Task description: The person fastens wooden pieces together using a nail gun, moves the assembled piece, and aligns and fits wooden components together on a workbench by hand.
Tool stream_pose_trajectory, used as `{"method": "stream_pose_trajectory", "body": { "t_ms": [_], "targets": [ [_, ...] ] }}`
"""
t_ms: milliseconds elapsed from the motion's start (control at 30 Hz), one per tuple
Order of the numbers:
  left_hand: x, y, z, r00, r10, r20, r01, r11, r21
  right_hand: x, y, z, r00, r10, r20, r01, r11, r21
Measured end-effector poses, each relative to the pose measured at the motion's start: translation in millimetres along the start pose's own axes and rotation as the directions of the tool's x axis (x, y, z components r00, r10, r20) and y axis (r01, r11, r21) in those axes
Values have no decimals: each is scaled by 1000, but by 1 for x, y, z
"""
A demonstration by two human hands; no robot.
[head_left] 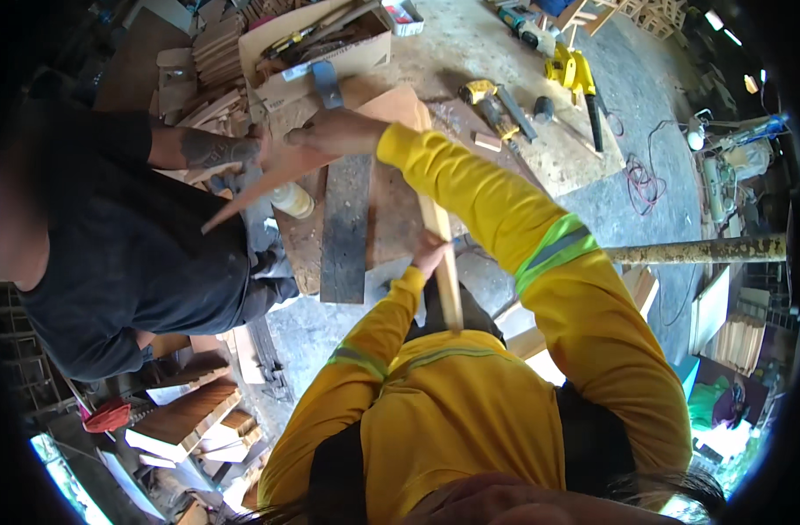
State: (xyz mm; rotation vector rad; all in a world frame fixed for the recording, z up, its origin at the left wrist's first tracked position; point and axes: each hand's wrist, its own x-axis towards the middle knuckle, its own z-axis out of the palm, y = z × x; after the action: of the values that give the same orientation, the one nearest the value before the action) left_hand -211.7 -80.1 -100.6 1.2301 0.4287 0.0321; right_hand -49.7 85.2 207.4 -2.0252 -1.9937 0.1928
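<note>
The tabletop (452, 54) spreads ahead of the person. Over its near edge runs the pale wooden strip (450, 293), its long axis pointing from the waist away past the right cuff. The reddish tapered wood (264, 185) lies crosswise to it, its point slanting left and toward the person, nearer the right hand (337, 134), whose fingers are partly hidden; whether they grip it I cannot tell. The left hand (429, 254) is closed around the strip.
</note>
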Motion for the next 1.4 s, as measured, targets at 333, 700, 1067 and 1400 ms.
{"method": "stream_pose_trajectory", "body": {
  "t_ms": [333,700,1067,1400],
  "targets": [
    [20,25,98,859,-451,244,490,861,-136,-72,-96,163,927,100,-362,-32,981,189],
    [24,25,121,927,-59,372,300,712,-635,-149,-82,223,987,113,114,-144,935,323],
    [-105,143,-37,871,362,-331,316,102,943,-402,33,136,482,876,-38,-857,479,188],
    [-163,50,-63,871,198,-449,377,316,871,-462,66,176,633,773,24,-683,544,488]
  ]
}}
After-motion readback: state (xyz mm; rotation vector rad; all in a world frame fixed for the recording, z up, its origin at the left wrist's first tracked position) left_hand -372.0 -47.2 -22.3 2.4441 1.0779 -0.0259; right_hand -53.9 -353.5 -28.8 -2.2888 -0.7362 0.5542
